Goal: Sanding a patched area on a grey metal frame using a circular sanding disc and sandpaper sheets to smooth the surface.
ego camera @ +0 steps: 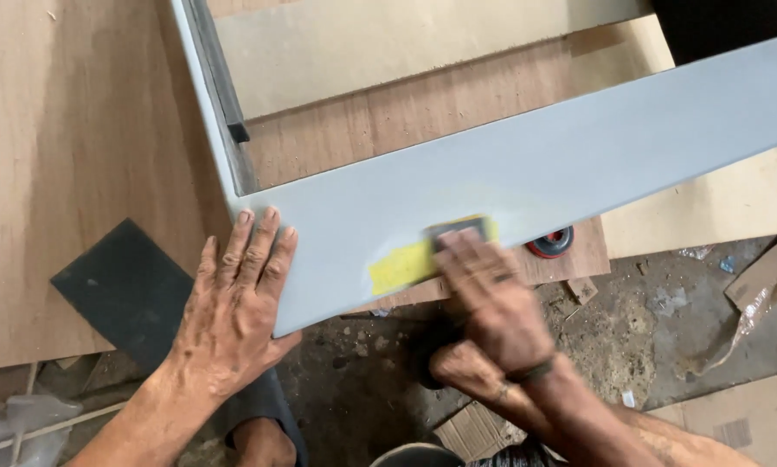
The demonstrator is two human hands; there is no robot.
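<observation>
The right hand (491,294) presses down with fingers closed over a small dark sanding block (459,230), its motion-blurred fingertips covering most of the block, which sits on a patch of yellow filler (401,266) on the grey painted board (579,164). The left hand (237,307) lies flat and fully open, fingers together, palm down on the board's near-left corner, gripping nothing. Under the board lie sheets of brown plywood (68,147). A dark sheet (120,285) lies just left of the left hand, and a red-and-black round object (551,244) peeks out beneath the board's near edge.
</observation>
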